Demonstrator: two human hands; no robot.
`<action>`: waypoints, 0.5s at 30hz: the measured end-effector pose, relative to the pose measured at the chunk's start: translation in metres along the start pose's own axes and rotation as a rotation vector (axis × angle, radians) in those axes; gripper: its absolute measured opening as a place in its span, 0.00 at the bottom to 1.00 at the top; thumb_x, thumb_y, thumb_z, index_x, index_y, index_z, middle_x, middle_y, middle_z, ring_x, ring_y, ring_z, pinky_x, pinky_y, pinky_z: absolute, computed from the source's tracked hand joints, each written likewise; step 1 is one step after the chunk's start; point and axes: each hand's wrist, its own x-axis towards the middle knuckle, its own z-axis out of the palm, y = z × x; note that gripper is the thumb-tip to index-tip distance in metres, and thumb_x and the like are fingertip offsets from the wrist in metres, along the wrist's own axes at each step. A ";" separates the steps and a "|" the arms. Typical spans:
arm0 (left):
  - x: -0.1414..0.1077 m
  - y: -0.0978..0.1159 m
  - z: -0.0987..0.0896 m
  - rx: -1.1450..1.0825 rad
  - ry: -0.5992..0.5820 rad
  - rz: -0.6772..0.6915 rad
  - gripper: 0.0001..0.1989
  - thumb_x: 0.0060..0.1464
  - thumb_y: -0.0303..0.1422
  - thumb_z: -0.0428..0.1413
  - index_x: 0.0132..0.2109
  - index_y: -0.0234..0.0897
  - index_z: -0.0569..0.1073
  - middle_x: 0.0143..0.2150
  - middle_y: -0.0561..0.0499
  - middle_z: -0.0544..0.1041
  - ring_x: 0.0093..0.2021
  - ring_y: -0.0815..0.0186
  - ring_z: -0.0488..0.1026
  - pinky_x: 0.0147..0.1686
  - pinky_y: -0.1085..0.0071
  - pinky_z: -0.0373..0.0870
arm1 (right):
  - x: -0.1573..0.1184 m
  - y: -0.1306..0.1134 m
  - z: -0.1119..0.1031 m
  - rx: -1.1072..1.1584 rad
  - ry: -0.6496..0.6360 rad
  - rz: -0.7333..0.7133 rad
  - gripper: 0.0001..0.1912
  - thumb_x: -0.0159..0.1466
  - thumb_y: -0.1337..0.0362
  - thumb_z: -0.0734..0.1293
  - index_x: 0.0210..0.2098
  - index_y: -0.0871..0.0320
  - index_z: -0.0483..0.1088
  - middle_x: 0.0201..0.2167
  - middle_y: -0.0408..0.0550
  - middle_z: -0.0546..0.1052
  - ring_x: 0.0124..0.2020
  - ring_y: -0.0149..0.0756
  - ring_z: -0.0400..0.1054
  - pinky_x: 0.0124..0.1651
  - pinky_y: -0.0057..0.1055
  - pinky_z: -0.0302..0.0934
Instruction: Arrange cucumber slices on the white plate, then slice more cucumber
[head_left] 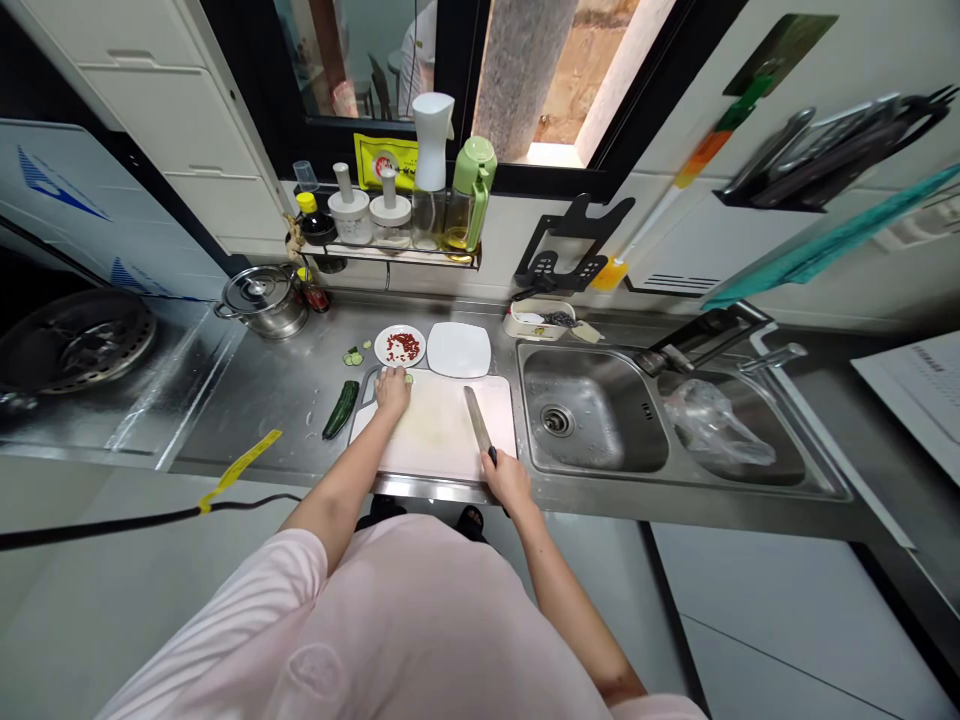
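Note:
My left hand (392, 392) reaches to the far left part of the white cutting board (435, 440), its fingers curled down and close together. A pale green cucumber piece (409, 379) shows at its fingertips, mostly covered by the hand. My right hand (510, 481) grips the black handle of a kitchen knife (478, 418). The blade lies low over the board's right side, its tip pointing away from me. Left of the board rests a dark green length of cucumber (342, 409). Several cucumber slices (352, 357) lie on the steel counter behind it.
Behind the board stand a plate of chopped red pieces (401, 346) and a white plate (459, 350). A double sink (592, 410) is on the right, a lidded pot (264, 300) at the back left. Bottles and jars fill a wall rack (382, 252).

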 end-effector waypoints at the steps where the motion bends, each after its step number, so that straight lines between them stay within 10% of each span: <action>1: 0.000 0.000 -0.001 -0.006 0.001 -0.002 0.12 0.56 0.31 0.50 0.47 0.38 0.70 0.49 0.40 0.72 0.52 0.54 0.65 0.50 0.60 0.58 | 0.000 0.000 0.000 0.001 -0.001 0.000 0.26 0.68 0.49 0.50 0.48 0.58 0.71 0.44 0.57 0.76 0.46 0.42 0.70 0.44 0.32 0.58; 15: -0.034 0.016 0.018 -0.408 -0.119 -0.052 0.10 0.53 0.30 0.54 0.43 0.40 0.73 0.34 0.51 0.77 0.37 0.64 0.73 0.37 0.71 0.63 | -0.001 0.000 0.003 -0.006 0.017 -0.016 0.25 0.68 0.49 0.50 0.46 0.58 0.71 0.42 0.57 0.76 0.44 0.43 0.71 0.43 0.32 0.59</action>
